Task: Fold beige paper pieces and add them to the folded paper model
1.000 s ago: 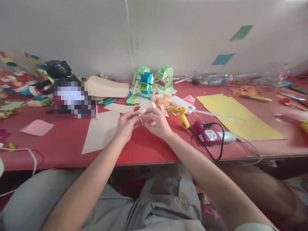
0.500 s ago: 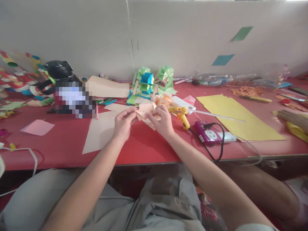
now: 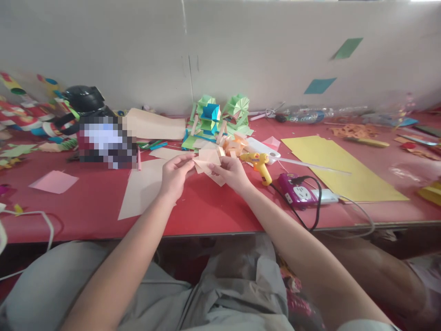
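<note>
Between my hands, just above the red table, is a piece of pale peach folded paper with several flaps. My left hand pinches its left corner between thumb and fingers. On the other side, my right hand is closed on its right part, thumb toward me. A yellow glue gun lies right of my right hand. Just beyond the hands are orange folded paper pieces and a green and blue folded-paper model. A large pale paper sheet lies flat beside my left hand.
A purple power strip with black and white cords sits near the front edge at right. Yellow sheets lie beyond it. A black object and colourful paper crafts stand at left. Plastic bottles lie along the wall.
The folded paper now lies flatter and shows more between my hands, the right hand having shifted slightly. At far right, another person's hand has left the view.
</note>
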{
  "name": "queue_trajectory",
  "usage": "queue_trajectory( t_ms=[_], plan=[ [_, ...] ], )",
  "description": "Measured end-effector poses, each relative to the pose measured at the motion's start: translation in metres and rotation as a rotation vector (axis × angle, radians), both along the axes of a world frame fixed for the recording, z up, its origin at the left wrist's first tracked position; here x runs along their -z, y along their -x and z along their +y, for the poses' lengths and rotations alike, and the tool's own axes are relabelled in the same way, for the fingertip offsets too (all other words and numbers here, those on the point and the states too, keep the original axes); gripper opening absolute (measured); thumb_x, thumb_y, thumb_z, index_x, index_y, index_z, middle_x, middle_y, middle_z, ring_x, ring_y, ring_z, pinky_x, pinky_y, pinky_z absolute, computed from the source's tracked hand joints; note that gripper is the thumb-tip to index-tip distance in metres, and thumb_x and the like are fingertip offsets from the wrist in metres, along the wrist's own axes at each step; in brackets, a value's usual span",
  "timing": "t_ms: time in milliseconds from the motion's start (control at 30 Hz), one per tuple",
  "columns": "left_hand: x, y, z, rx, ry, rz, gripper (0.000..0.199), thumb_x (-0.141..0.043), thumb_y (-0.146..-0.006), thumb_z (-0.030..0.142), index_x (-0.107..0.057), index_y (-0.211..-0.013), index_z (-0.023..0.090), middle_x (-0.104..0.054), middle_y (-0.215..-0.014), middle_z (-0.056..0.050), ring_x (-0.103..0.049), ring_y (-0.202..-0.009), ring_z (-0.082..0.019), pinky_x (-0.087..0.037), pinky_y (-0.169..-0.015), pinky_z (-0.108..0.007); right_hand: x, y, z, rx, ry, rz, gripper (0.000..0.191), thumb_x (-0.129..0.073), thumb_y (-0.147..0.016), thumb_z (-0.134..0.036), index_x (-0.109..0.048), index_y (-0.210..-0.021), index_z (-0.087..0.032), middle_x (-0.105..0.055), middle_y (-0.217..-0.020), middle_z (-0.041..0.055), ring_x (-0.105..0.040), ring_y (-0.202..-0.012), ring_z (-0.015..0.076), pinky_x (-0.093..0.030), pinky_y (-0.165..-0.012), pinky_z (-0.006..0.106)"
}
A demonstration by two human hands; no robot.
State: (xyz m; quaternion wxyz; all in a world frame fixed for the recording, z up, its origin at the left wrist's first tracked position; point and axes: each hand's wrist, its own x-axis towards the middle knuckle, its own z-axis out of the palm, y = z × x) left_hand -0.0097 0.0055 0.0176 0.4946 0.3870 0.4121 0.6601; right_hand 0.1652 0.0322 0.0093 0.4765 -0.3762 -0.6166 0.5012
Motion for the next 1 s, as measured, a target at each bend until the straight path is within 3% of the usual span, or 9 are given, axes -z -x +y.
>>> queue_trajectory(
  t_ms=[367, 633, 800, 1000],
  plan=[
    [-0.003, 0.005, 0.001, 0.087, 0.091, 0.000, 0.024, -0.079, -0.065, 0.022, -0.073, -0.087, 0.015, -0.074, -0.089, -0.008, -0.072, -0.086, -0.022, -0.056, -0.087, -0.039, -0.001, -0.001, 0.001, -0.025, -0.027, -0.049, 0.041, -0.074, -0.070, -0.058, -0.063, -0.070, -0.019, -0.065, -0.067, 0.0036, -0.058, -0.062, 0.0162, -0.045, -0.052, 0.028],
    [-0.007, 0.005, -0.001, 0.193, 0.111, 0.020, 0.030, -0.079, -0.069, 0.031, -0.073, -0.095, 0.016, -0.073, -0.089, -0.006, -0.070, -0.081, -0.020, -0.057, -0.077, -0.033, 0.001, -0.002, 0.000, 0.016, 0.000, -0.023, 0.036, -0.076, -0.070, -0.051, -0.065, -0.070, -0.017, -0.065, -0.067, 0.0038, -0.057, -0.061, 0.0149, -0.044, -0.050, 0.027],
    [0.003, 0.005, 0.002, 0.120, 0.075, 0.175, 0.044, -0.090, -0.058, 0.033, -0.074, -0.096, 0.018, -0.074, -0.087, -0.006, -0.069, -0.079, -0.020, -0.056, -0.074, -0.032, 0.002, -0.001, 0.000, -0.010, -0.012, -0.033, 0.039, -0.076, -0.069, -0.055, -0.063, -0.069, -0.018, -0.064, -0.066, 0.0027, -0.056, -0.060, 0.0145, -0.043, -0.049, 0.027],
    [0.005, 0.009, 0.004, 0.072, 0.043, 0.291, 0.038, -0.091, -0.056, 0.038, -0.075, -0.083, 0.016, -0.075, -0.082, -0.007, -0.069, -0.075, -0.022, -0.056, -0.072, -0.033, 0.006, 0.000, 0.002, -0.019, -0.055, -0.053, 0.030, -0.073, -0.074, -0.047, -0.062, -0.072, -0.019, -0.061, -0.065, 0.0010, -0.053, -0.058, 0.0136, -0.041, -0.049, 0.027]
  ],
)
